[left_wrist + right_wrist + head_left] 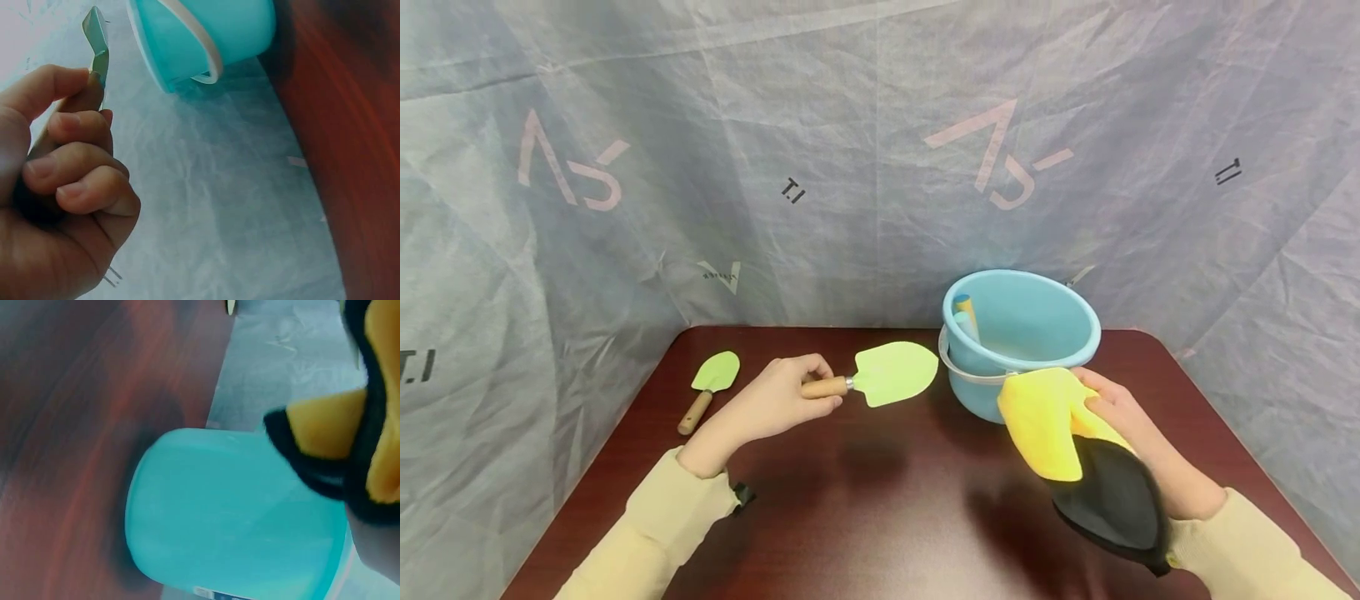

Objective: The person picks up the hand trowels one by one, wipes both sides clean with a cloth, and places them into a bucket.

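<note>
My left hand (pixel 782 396) grips the wooden handle of a garden trowel (pixel 897 373) with a light green blade. The blade points right, toward the bucket, and its shadow falls on the tabletop. In the left wrist view, the fingers (pixel 81 156) curl round the handle. My right hand (pixel 1138 433) pinches a soft yellow-and-black cloth (pixel 1045 425), which hangs in front of the bucket's right side. The light blue bucket (pixel 977 392) stands at the back right, its pale handle (pixel 973 377) lowered against the near side. The cloth (pixel 328 425) overlaps the bucket in the right wrist view.
A second green trowel (pixel 715 371) with a wooden handle lies on the left of the dark red table (pixel 880 533). Inside the bucket, a yellow item (pixel 966 308) with a blue end leans beside a pale blue one (pixel 966 325). Grey fabric (pixel 850 233) hangs behind the table.
</note>
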`<state>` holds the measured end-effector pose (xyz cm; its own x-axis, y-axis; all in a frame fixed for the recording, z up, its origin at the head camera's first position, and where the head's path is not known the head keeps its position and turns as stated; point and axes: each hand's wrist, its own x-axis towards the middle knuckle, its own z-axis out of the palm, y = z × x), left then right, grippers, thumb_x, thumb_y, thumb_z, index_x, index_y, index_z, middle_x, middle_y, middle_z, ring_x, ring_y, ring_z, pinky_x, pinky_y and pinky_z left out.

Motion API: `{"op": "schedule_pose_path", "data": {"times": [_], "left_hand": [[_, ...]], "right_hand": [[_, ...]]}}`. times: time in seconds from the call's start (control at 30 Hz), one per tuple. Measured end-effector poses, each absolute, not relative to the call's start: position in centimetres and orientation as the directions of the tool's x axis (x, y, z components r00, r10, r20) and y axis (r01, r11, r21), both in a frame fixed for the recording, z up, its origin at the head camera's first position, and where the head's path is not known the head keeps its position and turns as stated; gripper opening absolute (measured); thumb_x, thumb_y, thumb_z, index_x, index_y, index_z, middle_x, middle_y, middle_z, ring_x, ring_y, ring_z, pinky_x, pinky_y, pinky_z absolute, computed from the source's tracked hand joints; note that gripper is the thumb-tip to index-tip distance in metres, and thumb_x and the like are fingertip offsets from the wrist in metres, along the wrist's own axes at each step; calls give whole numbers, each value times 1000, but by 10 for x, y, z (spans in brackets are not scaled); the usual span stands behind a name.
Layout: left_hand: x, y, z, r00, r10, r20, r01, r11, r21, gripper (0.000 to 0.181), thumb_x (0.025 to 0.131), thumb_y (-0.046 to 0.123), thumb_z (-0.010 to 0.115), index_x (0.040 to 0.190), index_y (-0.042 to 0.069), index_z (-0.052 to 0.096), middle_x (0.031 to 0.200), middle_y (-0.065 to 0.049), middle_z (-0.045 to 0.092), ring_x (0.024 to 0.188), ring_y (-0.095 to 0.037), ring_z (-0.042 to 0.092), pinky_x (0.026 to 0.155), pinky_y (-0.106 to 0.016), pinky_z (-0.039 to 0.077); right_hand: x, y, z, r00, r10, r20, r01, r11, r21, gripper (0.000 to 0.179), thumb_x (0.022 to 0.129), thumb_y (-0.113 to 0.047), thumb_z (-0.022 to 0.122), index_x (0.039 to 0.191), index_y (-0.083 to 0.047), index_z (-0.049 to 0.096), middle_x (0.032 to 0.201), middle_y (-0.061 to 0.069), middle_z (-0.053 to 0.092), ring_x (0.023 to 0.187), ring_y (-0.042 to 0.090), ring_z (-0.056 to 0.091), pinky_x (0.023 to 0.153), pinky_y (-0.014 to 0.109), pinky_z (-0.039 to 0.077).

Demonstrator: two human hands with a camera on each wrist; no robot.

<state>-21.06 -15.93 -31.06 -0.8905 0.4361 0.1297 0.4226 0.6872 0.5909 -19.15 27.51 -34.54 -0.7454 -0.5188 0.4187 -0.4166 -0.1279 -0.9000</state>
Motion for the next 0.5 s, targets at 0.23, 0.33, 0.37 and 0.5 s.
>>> {"op": "schedule_pose_path", "data": {"times": [0.23,0.33,0.37,0.5], "left_hand": [[-216,-142,-289,-881,442,170,456,697,553,20,84,36,70,90,19,59,63,6,57,51,-11,50,55,-31,44],[-220,-133,-280,-882,443,162,452,693,562,22,85,37,68,91,18,59,61,6,59,53,-11,55,56,-31,46],[-221,-129,-277,-882,444,157,449,692,565,22,85,37,68,91,18,59,60,5,59,54,-12,56,56,-32,46],[-227,-117,-265,-876,452,165,463,697,548,21,86,37,67,90,18,59,62,6,62,56,-12,58,58,-31,47]], "right_hand": [[-179,260,-340,-883,-257,392,-457,284,-843,32,88,9,46,104,-14,61,75,-4,61,54,12,56,49,25,49],[-177,256,-341,-903,-177,391,-429,411,-805,30,86,7,49,104,-13,61,69,-4,57,49,15,53,47,27,47],[-176,255,-341,-907,-160,389,-419,437,-796,30,85,6,50,104,-13,61,68,-4,56,49,15,53,46,27,47],[-176,249,-345,-872,-145,468,-470,516,-716,33,80,8,56,104,-13,63,79,-8,59,51,12,52,47,24,45]]}}
